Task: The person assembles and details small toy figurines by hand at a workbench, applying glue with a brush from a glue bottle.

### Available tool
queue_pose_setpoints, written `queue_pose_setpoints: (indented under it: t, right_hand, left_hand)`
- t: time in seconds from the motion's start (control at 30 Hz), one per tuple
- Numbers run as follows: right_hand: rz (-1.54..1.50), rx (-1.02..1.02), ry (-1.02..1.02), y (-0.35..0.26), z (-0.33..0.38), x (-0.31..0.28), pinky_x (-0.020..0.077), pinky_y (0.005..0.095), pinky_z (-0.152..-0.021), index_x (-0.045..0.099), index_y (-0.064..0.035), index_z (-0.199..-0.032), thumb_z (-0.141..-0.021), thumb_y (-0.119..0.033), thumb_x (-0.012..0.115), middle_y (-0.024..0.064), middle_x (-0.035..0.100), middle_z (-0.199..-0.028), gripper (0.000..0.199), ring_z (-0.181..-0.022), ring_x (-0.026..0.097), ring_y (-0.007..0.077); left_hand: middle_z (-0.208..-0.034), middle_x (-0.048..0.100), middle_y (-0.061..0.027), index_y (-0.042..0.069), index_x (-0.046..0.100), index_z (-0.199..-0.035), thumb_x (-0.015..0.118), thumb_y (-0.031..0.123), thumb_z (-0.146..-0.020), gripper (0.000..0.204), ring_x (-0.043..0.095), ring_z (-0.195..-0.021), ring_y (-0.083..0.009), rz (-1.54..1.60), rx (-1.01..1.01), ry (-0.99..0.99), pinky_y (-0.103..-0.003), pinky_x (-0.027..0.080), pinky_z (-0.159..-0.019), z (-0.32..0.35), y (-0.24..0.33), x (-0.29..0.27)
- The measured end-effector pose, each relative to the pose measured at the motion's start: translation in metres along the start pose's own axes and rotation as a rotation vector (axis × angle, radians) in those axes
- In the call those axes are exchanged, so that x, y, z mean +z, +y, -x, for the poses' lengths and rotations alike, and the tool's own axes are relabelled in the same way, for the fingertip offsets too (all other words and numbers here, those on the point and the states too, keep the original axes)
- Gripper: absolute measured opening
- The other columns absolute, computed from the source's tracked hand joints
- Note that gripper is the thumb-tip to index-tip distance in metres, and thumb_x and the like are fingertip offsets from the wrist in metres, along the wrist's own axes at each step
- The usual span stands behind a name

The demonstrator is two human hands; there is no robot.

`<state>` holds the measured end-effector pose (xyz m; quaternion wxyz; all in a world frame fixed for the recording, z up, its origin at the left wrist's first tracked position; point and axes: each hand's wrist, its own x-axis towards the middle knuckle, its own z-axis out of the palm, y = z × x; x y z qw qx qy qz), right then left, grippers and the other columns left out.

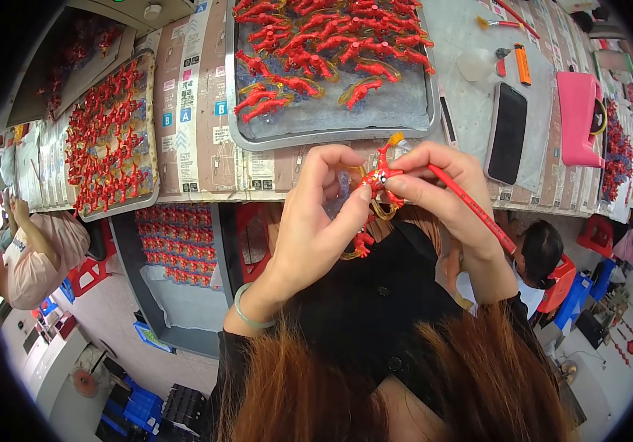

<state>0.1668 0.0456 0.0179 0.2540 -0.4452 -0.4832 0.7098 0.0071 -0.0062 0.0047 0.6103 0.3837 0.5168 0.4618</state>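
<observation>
Between my hands, just off the table's near edge, is a small red figurine (377, 175) with clear yellow and bluish parts. My left hand (324, 210) grips it from the left, thumb pressed on its body. My right hand (445, 184) pinches its other side and also holds a red paintbrush (472, 210), its handle slanting down to the right. The yellowish bristles point up past my fingers. My fingers partly hide the figurine. Beyond them lies a metal tray (331, 140) with rows of similar red figurines (324, 48).
Another tray of figurines (110, 140) lies left on the table. Right of the big tray are a black phone (506, 132), a pink tape dispenser (580, 121), an orange utility knife (523, 66) and another brush (500, 23). A grey drawer (184, 313) holds more figurines below. People sit at both sides.
</observation>
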Motion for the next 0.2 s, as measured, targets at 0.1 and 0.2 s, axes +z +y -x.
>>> queue_pose_setpoints:
  t: [0.1, 0.2]
  right_hand:
    - [0.144, -0.211, 0.112, 0.002, -0.004, -0.002, 0.0441, 0.0221, -0.068, 0.057, -0.0005, -0.093, -0.08, -0.005, 0.052, 0.0064, 0.06, -0.085, 0.014, -0.079, 0.056, 0.0102]
    - [0.089, -0.355, -0.12, 0.003, -0.005, -0.011, 0.0396, 0.0249, -0.081, 0.054, -0.003, -0.103, -0.082, -0.007, 0.049, 0.0137, 0.053, -0.109, 0.022, -0.098, 0.051, 0.0155]
  left_hand:
    - [-0.082, 0.048, -0.0042, 0.001, 0.039, -0.1, 0.049, 0.003, -0.08, 0.022, 0.047, -0.067, -0.0068, 0.228, -0.094, -0.022, -0.023, 0.043, -0.064, -0.001, -0.001, -0.002]
    - [-0.078, 0.048, -0.0049, 0.004, 0.038, -0.1, 0.045, 0.007, -0.084, 0.018, 0.045, -0.059, -0.0085, 0.561, -0.244, -0.098, -0.027, 0.048, -0.061, -0.003, 0.0, -0.006]
